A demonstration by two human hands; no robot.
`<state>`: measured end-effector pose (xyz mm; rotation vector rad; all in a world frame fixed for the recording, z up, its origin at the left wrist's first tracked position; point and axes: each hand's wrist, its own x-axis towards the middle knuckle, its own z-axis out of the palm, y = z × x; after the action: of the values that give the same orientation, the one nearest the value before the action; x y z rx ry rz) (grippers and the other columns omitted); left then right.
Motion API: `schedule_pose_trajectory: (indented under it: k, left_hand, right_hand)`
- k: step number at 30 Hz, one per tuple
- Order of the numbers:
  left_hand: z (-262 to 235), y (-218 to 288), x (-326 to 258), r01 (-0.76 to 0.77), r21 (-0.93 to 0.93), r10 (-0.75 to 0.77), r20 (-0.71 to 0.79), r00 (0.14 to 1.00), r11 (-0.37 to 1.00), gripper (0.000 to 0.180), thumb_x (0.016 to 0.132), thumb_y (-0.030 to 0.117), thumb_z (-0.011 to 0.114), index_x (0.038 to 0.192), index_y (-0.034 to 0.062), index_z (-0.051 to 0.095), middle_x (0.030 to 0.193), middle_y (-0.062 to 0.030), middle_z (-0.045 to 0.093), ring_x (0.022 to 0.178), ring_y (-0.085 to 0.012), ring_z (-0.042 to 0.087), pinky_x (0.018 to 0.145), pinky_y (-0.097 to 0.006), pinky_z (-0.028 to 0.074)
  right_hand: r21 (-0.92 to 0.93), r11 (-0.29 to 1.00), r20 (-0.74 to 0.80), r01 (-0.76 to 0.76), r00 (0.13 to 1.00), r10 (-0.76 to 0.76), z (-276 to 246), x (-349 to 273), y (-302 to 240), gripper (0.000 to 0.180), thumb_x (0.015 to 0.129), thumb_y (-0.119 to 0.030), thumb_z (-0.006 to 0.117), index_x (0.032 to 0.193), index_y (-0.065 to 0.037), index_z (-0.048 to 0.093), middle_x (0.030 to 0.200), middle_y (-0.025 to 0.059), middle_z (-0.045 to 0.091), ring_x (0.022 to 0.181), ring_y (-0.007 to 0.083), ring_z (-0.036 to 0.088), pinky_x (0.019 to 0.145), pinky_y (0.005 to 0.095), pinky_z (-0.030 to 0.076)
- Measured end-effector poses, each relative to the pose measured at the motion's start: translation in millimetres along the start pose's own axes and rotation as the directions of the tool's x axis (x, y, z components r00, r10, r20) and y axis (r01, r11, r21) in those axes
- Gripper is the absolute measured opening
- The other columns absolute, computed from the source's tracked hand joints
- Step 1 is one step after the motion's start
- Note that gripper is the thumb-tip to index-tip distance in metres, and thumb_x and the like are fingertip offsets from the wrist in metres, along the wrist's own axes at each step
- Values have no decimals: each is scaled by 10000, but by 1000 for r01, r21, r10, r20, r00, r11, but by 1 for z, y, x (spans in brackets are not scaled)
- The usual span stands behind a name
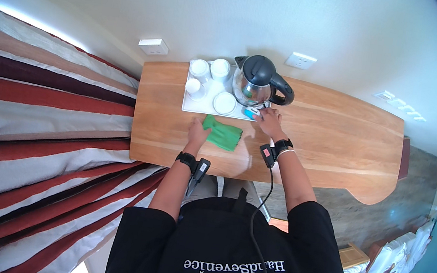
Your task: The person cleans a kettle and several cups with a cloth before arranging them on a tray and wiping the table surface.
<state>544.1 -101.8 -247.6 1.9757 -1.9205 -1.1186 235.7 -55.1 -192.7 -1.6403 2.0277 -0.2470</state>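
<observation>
My left hand [197, 132] is at the left edge of a green cloth [222, 135], with the thumb on the fabric and the fingers closed at its side. The cloth lies on the wooden table, in front of a white tray [206, 109]. At the tray's front right corner, my right hand [271, 124] pinches a small blue-and-white packet [251, 112]. Just behind that hand, a glass kettle [252, 88] with a black lid and handle stands on the tray. White cups [220, 69] and a round white dish [225, 103] occupy its left and middle.
The wooden table [341, 137] stretches right along the wall. Two white sockets [301, 61] are behind it. Striped curtains [43, 112] hang close to its left end. A black cable [256, 214] runs from my right wrist down over my shirt.
</observation>
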Motion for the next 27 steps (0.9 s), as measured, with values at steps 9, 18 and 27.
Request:
schedule_pose_trajectory:
  k: [9,18,27]
  left_hand:
    - [-17,-5,15,-95,89,66,278,958,992,504,704,331,821,1062,25,640,996,-165,692,883,-326,666,790,-416,520]
    - [-38,-23,11,-185,-722,522,275,807,667,382,818,-4,732,1151,17,547,979,-28,631,916,-139,623,782,-303,513]
    - [-171,-45,26,-11,-674,449,480,754,738,236,920,86,669,1085,38,508,981,-43,632,883,-107,601,755,-264,497]
  right_hand:
    - [-14,998,-351,-64,935,55,-5,-15,-31,411,855,-388,655,1119,-73,644,1224,103,548,1155,356,454,972,501,335]
    - [253,892,-145,374,926,-347,20,-46,-103,497,771,-316,736,1185,-78,598,1150,126,622,1106,339,531,978,457,370]
    - [830,538,282,-146,943,-179,57,-10,-190,184,839,-186,758,917,-39,680,737,-39,613,688,52,549,616,228,434]
